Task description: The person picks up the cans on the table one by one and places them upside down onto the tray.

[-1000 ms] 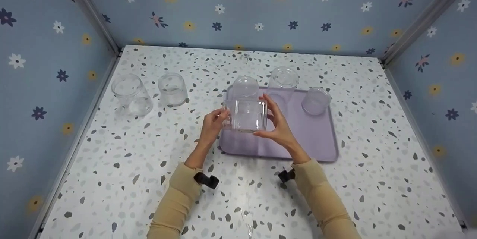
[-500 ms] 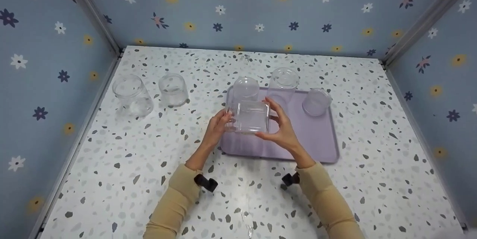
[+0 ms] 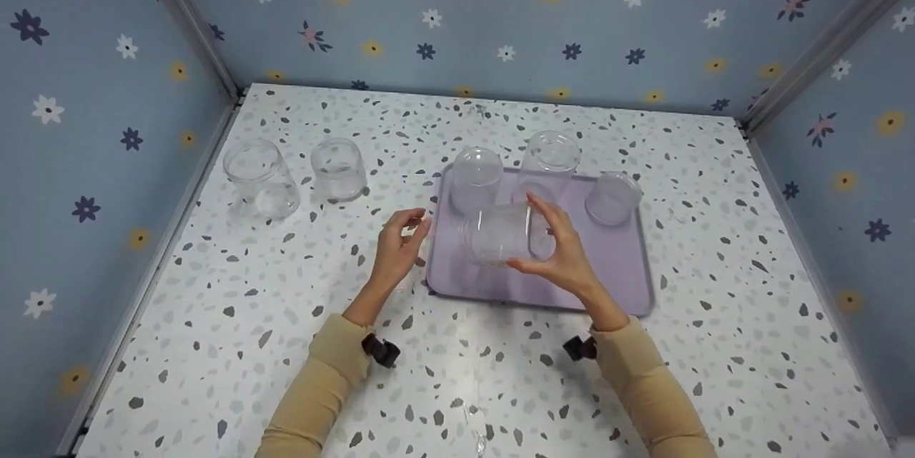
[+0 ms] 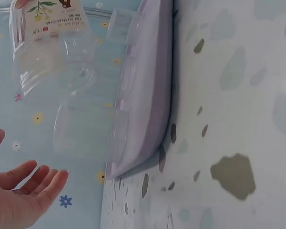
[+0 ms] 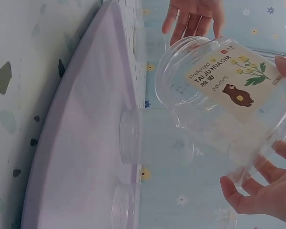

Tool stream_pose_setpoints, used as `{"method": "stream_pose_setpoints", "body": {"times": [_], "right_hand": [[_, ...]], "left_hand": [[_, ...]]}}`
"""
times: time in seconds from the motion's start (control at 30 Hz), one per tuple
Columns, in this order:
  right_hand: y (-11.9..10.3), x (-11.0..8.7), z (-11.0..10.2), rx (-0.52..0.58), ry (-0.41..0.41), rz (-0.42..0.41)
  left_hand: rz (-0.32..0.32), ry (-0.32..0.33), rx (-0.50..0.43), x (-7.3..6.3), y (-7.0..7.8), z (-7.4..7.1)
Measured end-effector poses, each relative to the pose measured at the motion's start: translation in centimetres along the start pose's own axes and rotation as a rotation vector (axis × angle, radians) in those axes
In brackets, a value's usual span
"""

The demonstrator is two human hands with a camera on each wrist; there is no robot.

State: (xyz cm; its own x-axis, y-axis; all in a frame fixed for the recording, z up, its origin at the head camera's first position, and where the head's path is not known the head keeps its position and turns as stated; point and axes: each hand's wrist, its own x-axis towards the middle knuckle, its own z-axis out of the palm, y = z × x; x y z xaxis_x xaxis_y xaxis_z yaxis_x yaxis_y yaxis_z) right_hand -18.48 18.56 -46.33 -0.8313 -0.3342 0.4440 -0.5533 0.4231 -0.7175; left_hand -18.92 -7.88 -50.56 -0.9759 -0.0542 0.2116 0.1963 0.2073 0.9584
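Note:
In the head view, my right hand [image 3: 565,258] grips a clear plastic jar [image 3: 500,235] on its side over the lilac tray [image 3: 593,279]. Thumb and fingers span one end of it; the rimmed end points left. The right wrist view shows a printed label [image 5: 236,81] with yellow flowers, a brown bear and the words TAI JU HUA CHA. Just left of the tray is my left hand [image 3: 397,251], holding nothing, its fingers loosely bent and apart from the jar. In the left wrist view its fingers [image 4: 33,183] are spread below the jars.
Along the tray's back stand a clear jar [image 3: 477,183], a taller one [image 3: 552,158] and a short one [image 3: 612,198]. Two more, a large jar [image 3: 261,179] and a smaller jar [image 3: 338,172], stand on the speckled table [image 3: 236,344] at left. Flowered walls [image 3: 529,22] enclose the table.
My left hand has let go of the jar's rimmed end and drawn back to the left. The right hand has carried the jar a little to the right.

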Motion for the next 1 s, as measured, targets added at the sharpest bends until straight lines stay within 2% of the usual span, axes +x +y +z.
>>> {"method": "stream_pose_setpoints", "body": {"times": [0.2, 0.47, 0.67, 1.0], "right_hand": [[0.3, -0.6, -1.3, -0.122, -0.047, 0.016], [0.2, -0.8, -3.2, -0.268, -0.106, 0.012], [0.3, -0.5, -4.7, -0.413, -0.149, 0.041], [0.4, -0.8, -6.8, -0.509, -0.261, 0.133]], "left_hand": [[0.076, 0.062, 0.154, 1.3, -0.9, -1.6], [0.141, 0.122, 0.324, 4.0, -1.7, -4.3], [0.114, 0.154, 0.429, 6.0, -1.3, -6.1], [0.066, 0.179, 0.526, 8.4, -1.3, -7.9]]}}
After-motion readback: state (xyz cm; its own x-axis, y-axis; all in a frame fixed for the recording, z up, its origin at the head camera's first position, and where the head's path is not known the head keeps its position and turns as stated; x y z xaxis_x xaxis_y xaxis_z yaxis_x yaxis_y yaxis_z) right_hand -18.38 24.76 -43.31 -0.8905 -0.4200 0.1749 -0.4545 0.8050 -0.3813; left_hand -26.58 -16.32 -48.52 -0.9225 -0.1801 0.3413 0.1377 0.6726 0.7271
